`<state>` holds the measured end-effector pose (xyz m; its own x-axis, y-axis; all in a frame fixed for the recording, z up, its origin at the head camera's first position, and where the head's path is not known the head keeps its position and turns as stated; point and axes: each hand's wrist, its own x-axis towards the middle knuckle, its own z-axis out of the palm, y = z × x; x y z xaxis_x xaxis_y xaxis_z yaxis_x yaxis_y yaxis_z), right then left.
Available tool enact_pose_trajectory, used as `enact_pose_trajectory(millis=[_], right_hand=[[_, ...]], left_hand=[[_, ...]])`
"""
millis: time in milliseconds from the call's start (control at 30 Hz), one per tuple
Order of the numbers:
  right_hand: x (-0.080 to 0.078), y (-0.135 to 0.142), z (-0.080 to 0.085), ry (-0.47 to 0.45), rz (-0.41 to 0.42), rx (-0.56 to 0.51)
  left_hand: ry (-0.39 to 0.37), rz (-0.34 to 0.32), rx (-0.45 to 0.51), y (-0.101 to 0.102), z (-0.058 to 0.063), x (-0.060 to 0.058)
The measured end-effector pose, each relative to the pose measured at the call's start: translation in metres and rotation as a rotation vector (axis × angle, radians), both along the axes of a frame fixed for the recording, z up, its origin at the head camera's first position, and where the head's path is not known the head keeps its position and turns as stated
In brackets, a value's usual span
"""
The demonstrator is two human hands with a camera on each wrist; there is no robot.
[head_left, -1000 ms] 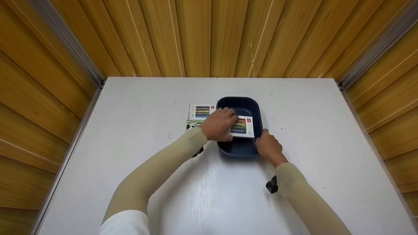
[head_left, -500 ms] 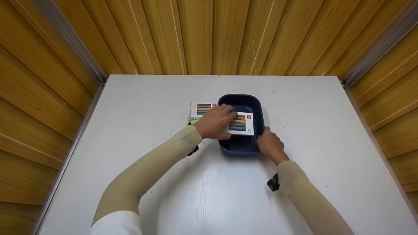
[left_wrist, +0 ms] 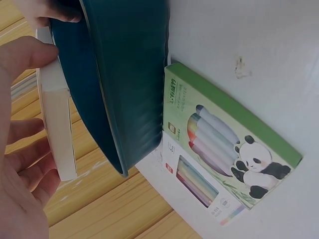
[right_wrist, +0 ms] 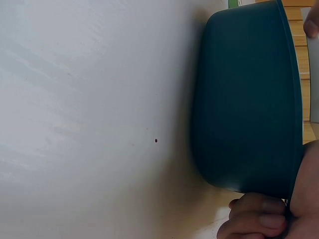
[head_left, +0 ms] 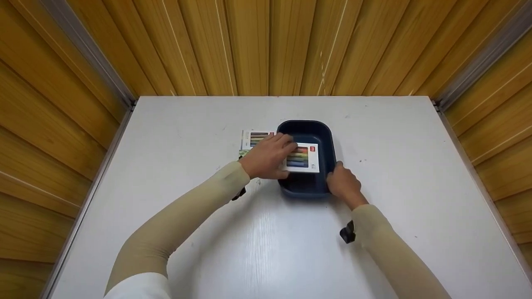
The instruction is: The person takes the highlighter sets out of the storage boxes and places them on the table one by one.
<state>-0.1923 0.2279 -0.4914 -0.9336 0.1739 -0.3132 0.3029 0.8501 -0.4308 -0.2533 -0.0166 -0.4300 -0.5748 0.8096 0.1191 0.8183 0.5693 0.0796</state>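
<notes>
My left hand (head_left: pixel 268 157) pinches a white windowed box of coloured crayons (head_left: pixel 302 158), thumb on one long edge and fingers on the opposite one. The left wrist view shows this box edge-on at the rim of the deep blue plastic basin (head_left: pixel 307 193); from the head it overlaps the basin's opening. On the basin's right side, my right hand (head_left: pixel 345 182) grips the rim, its fingers curled over the outer wall. Left of the basin lie a green panda crayon box (left_wrist: pixel 219 144) and another white crayon box (left_wrist: pixel 184 179), both partly covered by my left arm in the head view.
Everything stands on a white table (head_left: pixel 208 124) with small marks on its top. Yellow wood-look panels (head_left: pixel 266 45) rise behind it and on both sides. A dark wrist mount (head_left: pixel 347 232) sticks out beneath my right sleeve.
My left hand has drawn slightly to the left with the crayon box, and its elbow has swung outward. My right hand stays on the basin's rim. The head view has shifted a little.
</notes>
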Motion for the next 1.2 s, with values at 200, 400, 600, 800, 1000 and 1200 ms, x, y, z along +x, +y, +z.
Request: enact_pose_trajectory(millis=[200, 400, 600, 800, 1000, 1200], right_hand=[[0.000, -0.001, 0.001, -0.008, 0.002, 0.003], [0.001, -0.002, 0.003, -0.002, 0.011, 0.020], [0.001, -0.003, 0.003, -0.001, 0.007, 0.020], [0.001, -0.002, 0.003, -0.004, 0.008, 0.015], [0.000, -0.002, 0.002, -0.007, 0.010, 0.010], [0.000, -0.001, 0.002, -0.012, 0.011, 0.007]], left_hand=[[-0.016, 0.003, 0.000, -0.007, 0.002, 0.002], [-0.009, 0.020, -0.006, -0.014, 0.002, 0.003], [-0.031, 0.033, 0.004, -0.020, 0.002, 0.005], [-0.007, 0.029, 0.015, -0.027, 0.001, 0.006], [-0.016, 0.027, 0.024, -0.032, 0.001, 0.006], [-0.037, 0.030, 0.020, -0.036, 0.001, 0.006]])
